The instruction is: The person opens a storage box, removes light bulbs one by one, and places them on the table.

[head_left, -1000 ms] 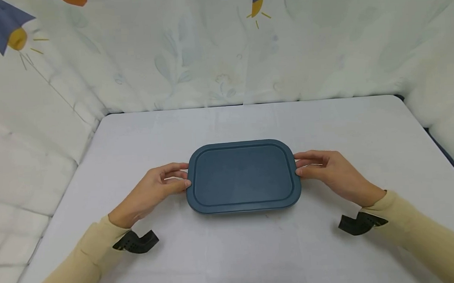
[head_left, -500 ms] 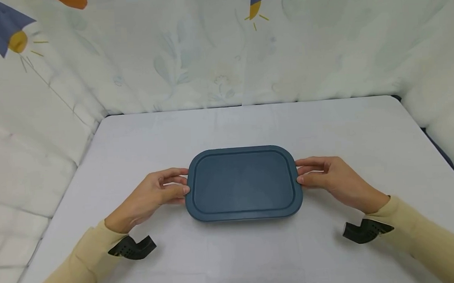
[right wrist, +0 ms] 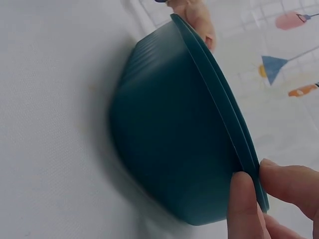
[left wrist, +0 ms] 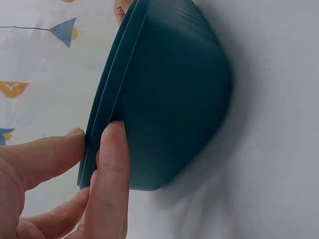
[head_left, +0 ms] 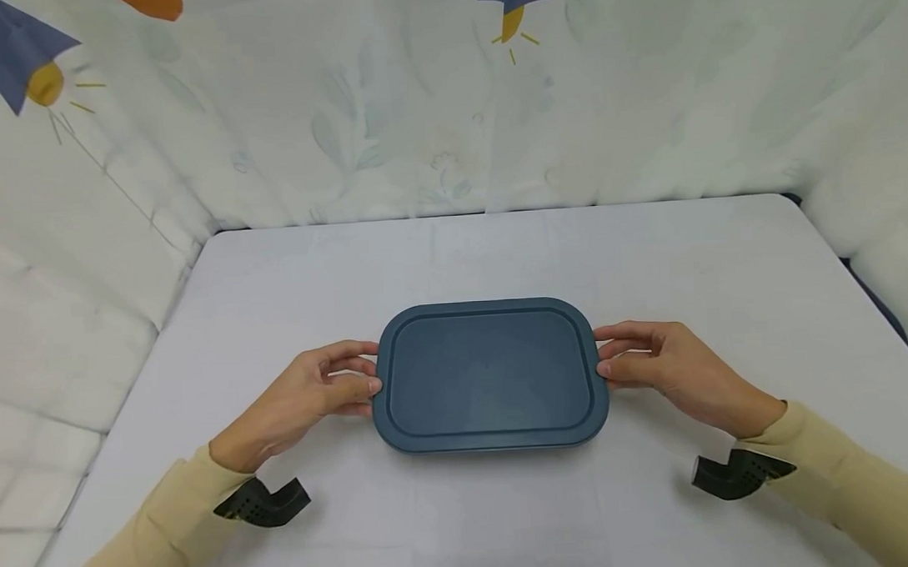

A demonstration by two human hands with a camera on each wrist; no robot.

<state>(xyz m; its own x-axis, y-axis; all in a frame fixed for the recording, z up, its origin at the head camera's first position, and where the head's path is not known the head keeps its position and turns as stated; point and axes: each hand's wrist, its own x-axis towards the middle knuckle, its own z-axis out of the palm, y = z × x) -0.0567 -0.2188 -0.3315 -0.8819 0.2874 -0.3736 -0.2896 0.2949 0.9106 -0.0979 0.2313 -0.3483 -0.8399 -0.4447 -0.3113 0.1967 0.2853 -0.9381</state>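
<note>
A dark blue-teal rectangular food container (head_left: pixel 490 374) with rounded corners and a lid (head_left: pixel 486 349) on top sits at the middle of the white table. My left hand (head_left: pixel 318 384) pinches its rim at the left end. In the left wrist view the thumb presses the lid's edge and a finger (left wrist: pixel 109 174) lies under the rim, against the container's wall (left wrist: pixel 174 94). At the right end, my right hand (head_left: pixel 663 360) grips the rim the same way, with a fingertip (right wrist: pixel 241 186) below the lip in the right wrist view. What is inside is hidden by the lid.
White cloth covers the table (head_left: pixel 500 524). A pale patterned curtain (head_left: pixel 433 109) rises behind its far edge, and white panels (head_left: pixel 37 398) stand along the left. Dark wrist devices (head_left: pixel 262 501) stick out from both sleeves (head_left: pixel 154 519).
The container has slid a short way toward me, with both hands moving along on its ends. The grip at each end has stayed much the same.
</note>
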